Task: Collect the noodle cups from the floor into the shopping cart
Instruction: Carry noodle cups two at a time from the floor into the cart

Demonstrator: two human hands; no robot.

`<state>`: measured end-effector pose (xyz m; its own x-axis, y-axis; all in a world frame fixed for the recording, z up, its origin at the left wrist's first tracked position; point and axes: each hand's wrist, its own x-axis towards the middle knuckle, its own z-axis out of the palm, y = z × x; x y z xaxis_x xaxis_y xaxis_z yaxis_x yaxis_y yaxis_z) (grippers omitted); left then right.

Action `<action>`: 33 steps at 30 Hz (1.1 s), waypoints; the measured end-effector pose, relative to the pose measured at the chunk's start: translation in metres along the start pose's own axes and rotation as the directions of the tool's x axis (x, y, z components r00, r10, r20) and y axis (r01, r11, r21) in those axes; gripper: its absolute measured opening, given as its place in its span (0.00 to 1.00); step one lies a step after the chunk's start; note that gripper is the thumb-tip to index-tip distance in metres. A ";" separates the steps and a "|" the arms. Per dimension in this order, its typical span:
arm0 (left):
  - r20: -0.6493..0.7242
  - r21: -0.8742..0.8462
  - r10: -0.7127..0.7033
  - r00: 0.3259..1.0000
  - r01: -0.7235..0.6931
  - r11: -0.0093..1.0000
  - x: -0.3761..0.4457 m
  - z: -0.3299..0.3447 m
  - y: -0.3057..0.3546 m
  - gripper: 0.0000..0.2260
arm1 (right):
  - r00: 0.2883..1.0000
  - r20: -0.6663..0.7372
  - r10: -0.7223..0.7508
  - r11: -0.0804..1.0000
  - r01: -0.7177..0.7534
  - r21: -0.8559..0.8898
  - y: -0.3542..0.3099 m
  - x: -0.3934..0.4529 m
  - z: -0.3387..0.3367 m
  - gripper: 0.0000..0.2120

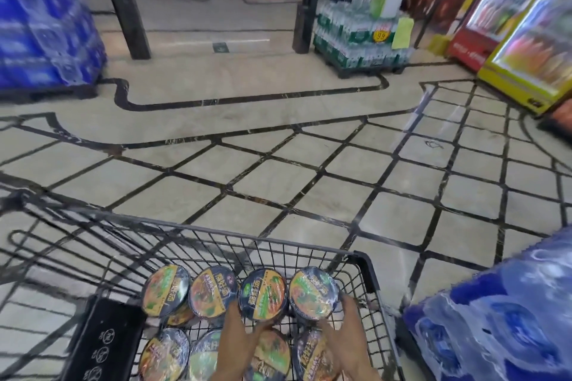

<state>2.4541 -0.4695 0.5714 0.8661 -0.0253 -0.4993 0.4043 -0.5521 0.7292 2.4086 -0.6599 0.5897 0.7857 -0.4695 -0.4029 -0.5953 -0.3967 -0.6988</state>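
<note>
Across the middle of the frame the tiled floor point(278, 139) shows no cups that we can see. At the bottom, our shopping cart point(368, 272) holds the noodle cups point(213, 291) in two tilted rows. Our left hand point(238, 328) grasps one back-row cup; our right hand point(346, 322) grasps its neighbour. We judge that these leaning cups could topple if released carelessly.

carrier: shopping cart point(370, 269) | load: noodle cups point(213, 291), two rows | cart on tiled floor point(278, 182)
</note>
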 end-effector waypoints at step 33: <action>0.126 0.726 0.812 0.570 -0.611 0.315 -0.116 -0.050 0.235 0.20 | 0.855 -0.297 -0.426 0.881 0.319 -0.349 -0.087 -0.104 -0.196 0.19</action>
<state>2.4635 -0.5548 0.8238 0.7846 -0.5680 0.2486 -0.6149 -0.7641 0.1950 2.3459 -0.7318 0.8081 0.8752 -0.4663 0.1290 -0.3331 -0.7742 -0.5382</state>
